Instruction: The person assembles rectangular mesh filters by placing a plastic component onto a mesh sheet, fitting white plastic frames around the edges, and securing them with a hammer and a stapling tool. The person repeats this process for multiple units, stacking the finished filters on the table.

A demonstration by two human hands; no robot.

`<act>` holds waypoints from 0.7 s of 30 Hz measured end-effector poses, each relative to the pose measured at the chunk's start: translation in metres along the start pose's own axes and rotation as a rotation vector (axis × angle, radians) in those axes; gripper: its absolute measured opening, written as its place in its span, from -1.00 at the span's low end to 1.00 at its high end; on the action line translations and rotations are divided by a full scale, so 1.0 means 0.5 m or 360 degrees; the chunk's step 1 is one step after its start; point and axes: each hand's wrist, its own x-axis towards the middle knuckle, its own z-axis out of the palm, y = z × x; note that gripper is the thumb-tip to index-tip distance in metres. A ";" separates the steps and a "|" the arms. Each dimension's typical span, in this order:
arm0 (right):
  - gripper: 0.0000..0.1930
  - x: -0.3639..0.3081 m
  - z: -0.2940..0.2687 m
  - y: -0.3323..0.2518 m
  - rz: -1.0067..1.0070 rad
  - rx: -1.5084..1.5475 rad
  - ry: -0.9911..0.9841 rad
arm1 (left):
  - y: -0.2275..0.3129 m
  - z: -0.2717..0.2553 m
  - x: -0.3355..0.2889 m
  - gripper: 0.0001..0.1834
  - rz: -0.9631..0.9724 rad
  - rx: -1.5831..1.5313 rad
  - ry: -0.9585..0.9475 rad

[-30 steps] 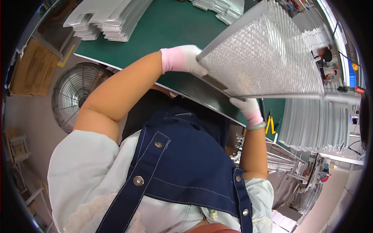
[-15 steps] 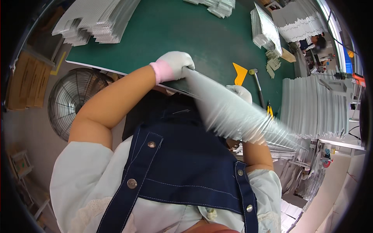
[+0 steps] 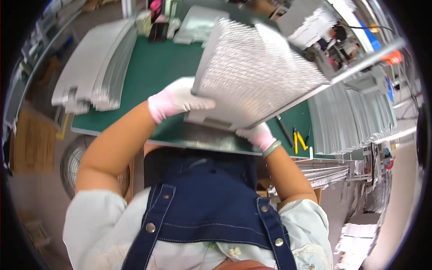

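Note:
A silvery metal mesh panel (image 3: 263,74) is raised at a tilt over the green table (image 3: 173,58), its ridged face showing. My left hand (image 3: 184,98), in a white glove with a pink cuff, grips its left edge, thumb over the front face. At the lower edge my right hand (image 3: 257,135), gloved the same way, is closed on the panel; some of its fingers are hidden behind. A pale straight strip (image 3: 360,65) runs along the panel's lower right edge and past its corner. Whether strip and panel are joined I cannot tell.
Stacked mesh panels (image 3: 92,63) stand on the table's left, and another row (image 3: 355,117) on the right. Yellow-handled pliers (image 3: 299,140) and a dark tool handle (image 3: 285,130) lie near my right hand. A floor fan (image 3: 72,168) and cardboard boxes (image 3: 36,144) are at left.
The panel has swung up from low on the right, where it was blurred and nearly edge-on, to above the table with its face in view. Both hands moved with it.

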 end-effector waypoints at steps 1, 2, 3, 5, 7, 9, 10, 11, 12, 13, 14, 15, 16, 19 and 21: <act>-0.50 0.005 -0.017 -0.004 0.0117 0.0145 -0.0112 | 0.087 0.006 0.028 -0.58 0.0117 -0.0170 0.0081; -0.44 -0.001 -0.036 -0.006 0.0261 0.0284 -0.0233 | 0.155 0.016 0.049 -0.58 0.0215 -0.0379 0.0149; -0.42 -0.001 -0.063 -0.019 0.0156 0.0308 -0.0255 | 0.197 0.012 0.066 -0.59 0.0218 -0.0230 0.0153; -0.35 -0.002 -0.143 -0.120 0.0041 0.0668 -0.0117 | 0.234 0.010 0.093 -0.60 0.0157 0.0058 0.0222; -0.42 0.002 -0.213 -0.219 -0.0345 0.1149 0.0393 | 0.220 0.011 0.110 -0.59 0.0245 0.0186 0.0350; -0.53 0.012 -0.266 -0.265 -0.0749 0.1327 0.0471 | 0.203 0.018 0.124 -0.58 0.0278 0.0192 0.0434; -0.53 0.015 -0.272 -0.273 -0.0654 0.1248 0.0541 | 0.191 0.008 0.124 -0.58 0.0265 0.0251 0.0448; -0.69 0.022 -0.255 -0.277 -0.0744 0.1347 0.0616 | 0.177 -0.008 0.122 -0.59 0.0253 0.0313 0.0464; -0.83 0.031 -0.238 -0.282 -0.0826 0.1430 0.0690 | 0.181 0.003 0.118 -0.58 0.0364 0.0122 0.0411; -0.76 0.037 -0.233 -0.265 -0.0823 0.1296 0.0823 | 0.184 0.019 0.118 -0.57 0.0473 -0.0081 0.0333; -0.67 0.051 -0.225 -0.237 -0.0818 0.1160 0.0951 | 0.180 0.018 0.124 -0.56 0.0493 -0.0134 0.0297; -0.59 0.059 -0.218 -0.225 -0.0812 0.1026 0.1055 | 0.173 0.009 0.123 -0.55 0.0509 -0.0187 0.0283; -0.61 0.059 -0.198 -0.255 -0.0804 0.0960 0.1123 | 0.165 -0.004 0.121 -0.54 0.0525 -0.0227 0.0275; -0.47 0.072 -0.190 -0.299 -0.1104 0.1208 0.1158 | 0.156 -0.006 0.110 -0.52 0.0452 -0.0254 0.0310; -0.39 0.082 -0.203 -0.319 -0.1346 0.1192 0.1055 | 0.163 -0.003 0.098 -0.52 0.0470 -0.0242 0.0345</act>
